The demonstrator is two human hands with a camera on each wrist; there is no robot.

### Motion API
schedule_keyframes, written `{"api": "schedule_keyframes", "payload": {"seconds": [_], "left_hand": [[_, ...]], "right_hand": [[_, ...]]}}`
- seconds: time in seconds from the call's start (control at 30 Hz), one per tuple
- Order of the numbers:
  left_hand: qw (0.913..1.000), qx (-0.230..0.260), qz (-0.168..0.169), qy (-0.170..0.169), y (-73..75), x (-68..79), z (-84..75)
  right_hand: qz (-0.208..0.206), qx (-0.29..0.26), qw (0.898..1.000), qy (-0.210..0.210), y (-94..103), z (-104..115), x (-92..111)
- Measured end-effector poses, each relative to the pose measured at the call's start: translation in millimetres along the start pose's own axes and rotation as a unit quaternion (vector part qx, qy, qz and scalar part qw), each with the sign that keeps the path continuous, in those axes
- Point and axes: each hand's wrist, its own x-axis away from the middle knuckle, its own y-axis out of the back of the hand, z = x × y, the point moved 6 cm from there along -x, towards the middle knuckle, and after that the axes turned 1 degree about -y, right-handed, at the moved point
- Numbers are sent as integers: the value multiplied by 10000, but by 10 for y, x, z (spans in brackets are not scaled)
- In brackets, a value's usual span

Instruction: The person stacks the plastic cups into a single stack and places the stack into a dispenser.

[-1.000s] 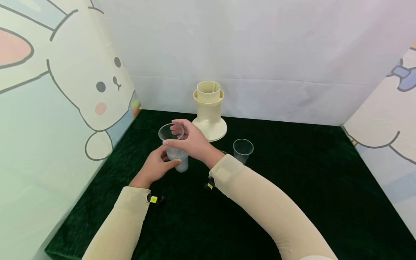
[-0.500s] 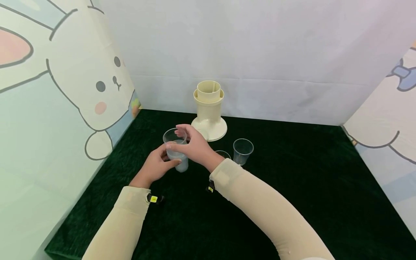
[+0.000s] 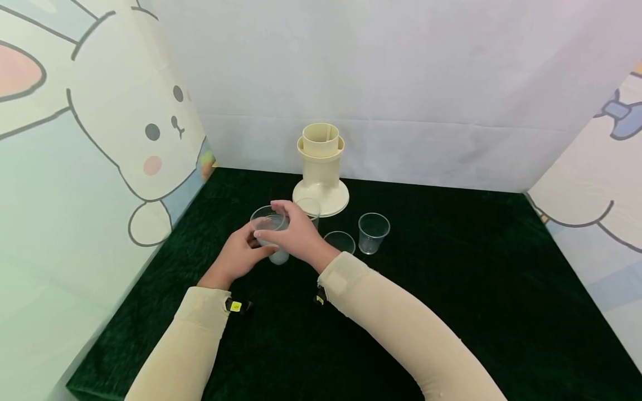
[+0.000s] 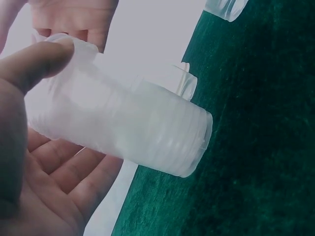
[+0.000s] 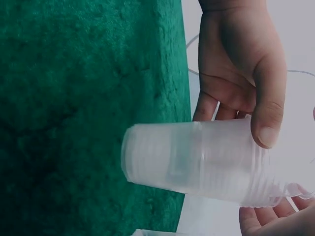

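Note:
In the head view, my left hand [image 3: 237,256] holds a stack of nested clear plastic cups [image 3: 278,257] above the green cloth. The left wrist view shows the ribbed stack [image 4: 162,130] lying across the left palm, with the thumb over its near side. My right hand [image 3: 297,235] grips the top cup [image 3: 260,215] near its rim, its thumb in front and fingers behind. This cup sits inside the stack. In the right wrist view the nested walls [image 5: 221,160] overlap, and several right-hand fingers [image 5: 270,216] show by the rim end.
A cream cup-shaped stand [image 3: 321,167] with a round base is at the back. Loose clear cups are near the right hand: one [image 3: 373,234] to the right, one [image 3: 340,241] by the wrist and one [image 3: 312,207] partly behind the fingers. Green cloth [image 3: 451,278] covers the table.
My right hand has lowered the top cup, which now sits deeper in the stack. The left hand has barely moved. Two loose cups behind the right hand have come into clearer view.

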Motion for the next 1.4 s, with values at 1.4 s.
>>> {"api": "schedule_keyframes", "payload": {"seconds": [1.4], "left_hand": [[9997, 114, -130, -192, -12, 20, -9]], "right_hand": [[-93, -151, 9989, -432, -102, -220, 72]]}}
